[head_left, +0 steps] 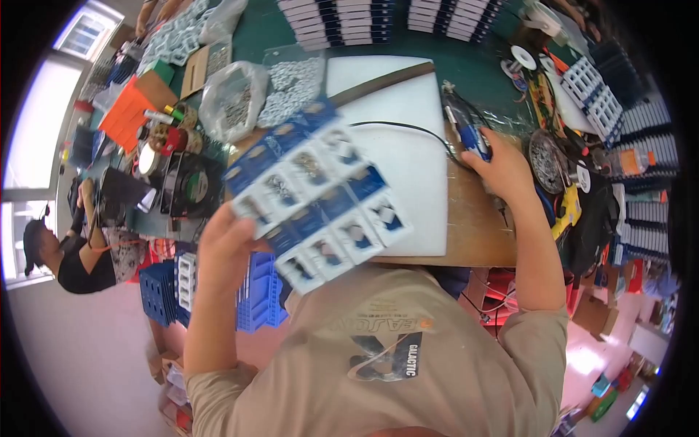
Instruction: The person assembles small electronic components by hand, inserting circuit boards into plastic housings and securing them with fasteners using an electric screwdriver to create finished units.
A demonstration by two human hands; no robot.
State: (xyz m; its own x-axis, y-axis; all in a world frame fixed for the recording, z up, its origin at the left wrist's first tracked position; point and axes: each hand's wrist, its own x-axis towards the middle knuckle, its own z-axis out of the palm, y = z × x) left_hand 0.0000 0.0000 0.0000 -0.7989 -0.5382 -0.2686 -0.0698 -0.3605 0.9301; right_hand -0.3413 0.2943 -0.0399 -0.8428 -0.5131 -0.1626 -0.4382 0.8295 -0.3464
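My left hand [227, 231] is closed on the left edge of a blue-and-white panel [320, 195]. Rows of small windows with little parts behind them cover this panel, which is tilted and slightly blurred above a white foam board [415, 218]. To the right, my right hand [504, 166] is closed around a blue-handled corded tool [475, 141], whose exact kind I cannot make out. A black cable [408, 127] crosses the board towards it. A dark brown strip [382, 84] lies across the board's far part.
Beyond the panel are a clear bag of small metal parts [237, 105] and a tray of pale pieces [291, 80]. Stacked blue-and-white panels [338, 22] stand at the back. A black fan [191, 186] is at left, a round parts dish [546, 160] at right. Another person [80, 255] sits far left.
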